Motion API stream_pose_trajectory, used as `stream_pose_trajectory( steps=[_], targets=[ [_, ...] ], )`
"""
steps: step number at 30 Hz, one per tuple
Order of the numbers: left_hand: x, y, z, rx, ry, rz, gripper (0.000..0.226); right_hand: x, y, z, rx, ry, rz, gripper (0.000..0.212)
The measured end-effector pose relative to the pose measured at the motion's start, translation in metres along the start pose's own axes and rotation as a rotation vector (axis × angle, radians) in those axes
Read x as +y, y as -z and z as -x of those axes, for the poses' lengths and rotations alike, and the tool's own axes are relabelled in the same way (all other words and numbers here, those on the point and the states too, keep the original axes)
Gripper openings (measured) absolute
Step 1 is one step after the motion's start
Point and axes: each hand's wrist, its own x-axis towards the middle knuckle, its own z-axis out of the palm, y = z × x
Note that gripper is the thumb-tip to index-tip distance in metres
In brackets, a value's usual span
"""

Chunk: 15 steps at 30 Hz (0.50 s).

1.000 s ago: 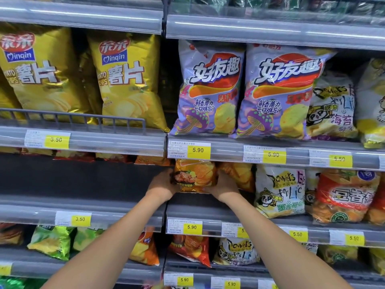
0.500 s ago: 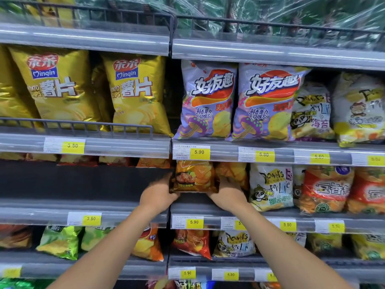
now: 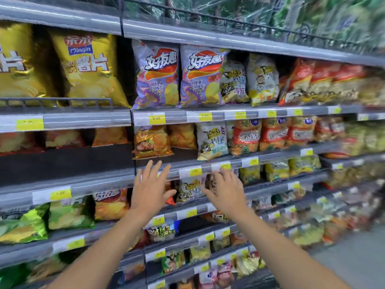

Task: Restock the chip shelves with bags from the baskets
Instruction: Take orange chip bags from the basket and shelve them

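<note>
Both hands (image 3: 188, 189) released orange chip bag (image 3: 152, 142), now empty, fingers spread.

Two bare forearms, no sleeves; left hand (image 3: 151, 189), right hand (image 3: 226, 189) ungloved, no rings, no watch.

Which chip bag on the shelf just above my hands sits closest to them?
The orange bag with the meat picture, at the left end of that shelf, stands alone nearest its front edge, just above the open left hand.
</note>
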Motion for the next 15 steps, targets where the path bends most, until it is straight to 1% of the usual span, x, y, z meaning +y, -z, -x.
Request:
stream_pose_trajectory(
  steps=[2, 4, 9, 11, 15],
  targets=[
    [0.032, -0.008, 0.013, -0.065, -0.064, -0.026, 0.088, 0.026, 0.008, 0.038, -0.06, -0.075, 0.03, 0.071],
    [0.067, -0.017, 0.026, -0.095, -0.147, -0.024, 0.088, 0.056, 0.018, 0.076, -0.089, -0.157, 0.057, 0.074],
    [0.168, -0.041, 0.059, -0.183, -0.316, 0.074, 0.088, 0.136, 0.049, 0.173, -0.113, -0.374, 0.108, 0.076],
    [0.211, -0.053, 0.071, -0.219, -0.38, 0.11, 0.087, 0.169, 0.062, 0.211, -0.095, -0.462, 0.14, 0.077],
    [0.304, -0.08, 0.097, -0.244, -0.525, 0.146, 0.088, 0.239, 0.088, 0.285, -0.116, -0.646, 0.161, 0.075]
  ],
)
